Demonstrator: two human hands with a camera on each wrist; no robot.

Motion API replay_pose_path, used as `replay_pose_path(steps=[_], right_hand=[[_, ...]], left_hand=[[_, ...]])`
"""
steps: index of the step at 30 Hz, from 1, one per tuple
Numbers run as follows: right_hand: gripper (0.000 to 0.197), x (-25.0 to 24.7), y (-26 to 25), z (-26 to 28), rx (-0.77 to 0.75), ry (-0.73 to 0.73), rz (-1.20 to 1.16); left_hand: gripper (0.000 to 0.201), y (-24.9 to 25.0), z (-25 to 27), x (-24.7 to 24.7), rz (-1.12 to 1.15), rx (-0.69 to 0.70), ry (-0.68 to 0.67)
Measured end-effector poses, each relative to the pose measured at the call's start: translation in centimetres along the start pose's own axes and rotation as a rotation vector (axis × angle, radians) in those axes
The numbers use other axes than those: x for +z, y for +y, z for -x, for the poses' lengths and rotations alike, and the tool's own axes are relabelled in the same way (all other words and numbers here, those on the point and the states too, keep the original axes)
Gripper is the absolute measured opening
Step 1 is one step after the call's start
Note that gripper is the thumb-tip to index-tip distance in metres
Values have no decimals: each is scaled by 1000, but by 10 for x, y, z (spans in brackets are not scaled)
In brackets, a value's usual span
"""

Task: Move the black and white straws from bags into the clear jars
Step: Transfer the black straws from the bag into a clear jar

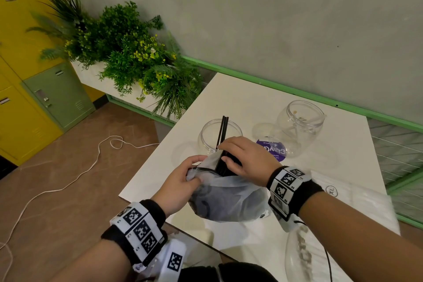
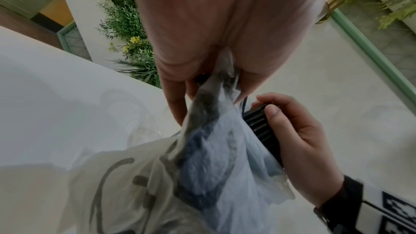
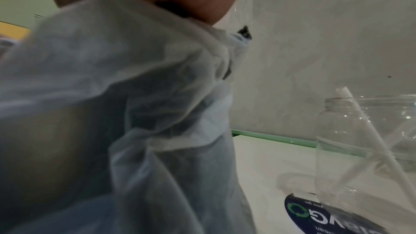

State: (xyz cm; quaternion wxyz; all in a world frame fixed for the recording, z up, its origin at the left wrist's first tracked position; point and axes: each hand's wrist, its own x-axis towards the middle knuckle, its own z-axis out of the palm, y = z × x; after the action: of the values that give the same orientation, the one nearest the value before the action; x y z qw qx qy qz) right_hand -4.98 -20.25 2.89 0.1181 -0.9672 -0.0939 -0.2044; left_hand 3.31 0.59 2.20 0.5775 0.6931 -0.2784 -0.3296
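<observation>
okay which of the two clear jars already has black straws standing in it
The left jar, just beyond the hands; three black straws stick up out of it. The right jar near the wall holds white straws instead.

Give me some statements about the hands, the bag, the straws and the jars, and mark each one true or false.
1. The left hand holds the plastic bag. True.
2. The right hand is empty. False: it grips a bundle of black straws.
3. The left jar holds black straws. True.
4. The right jar lies on its side. False: it stands upright.
5. The right jar holds a white straw. True.
</observation>
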Motion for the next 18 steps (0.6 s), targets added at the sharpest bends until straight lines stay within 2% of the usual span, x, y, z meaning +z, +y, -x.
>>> replay_pose_path(steps=[2, 4, 8, 10, 13, 16, 18], right_hand=[[39, -2, 1, -2, 19, -82, -2], [39, -1, 3, -5, 40, -99, -12], [32, 5, 4, -5, -37, -15, 153], [30, 5, 4, -6, -50, 6, 264], [34, -3, 2, -5, -26, 56, 321], [27, -14, -13, 6, -29, 202, 259], [19, -16, -27, 21, -85, 261, 186]], left_hand=[[49, -2, -2, 1, 2, 1, -4], [48, -5, -4, 2, -15, 3, -4], [56, -7, -4, 2, -141, 23, 32], [60, -8, -1, 3, -269, 111, 99], [48, -7, 0, 4, -466, 273, 160], [32, -7, -2, 3, -556, 329, 172], [31, -7, -2, 3, -554, 339, 185]])
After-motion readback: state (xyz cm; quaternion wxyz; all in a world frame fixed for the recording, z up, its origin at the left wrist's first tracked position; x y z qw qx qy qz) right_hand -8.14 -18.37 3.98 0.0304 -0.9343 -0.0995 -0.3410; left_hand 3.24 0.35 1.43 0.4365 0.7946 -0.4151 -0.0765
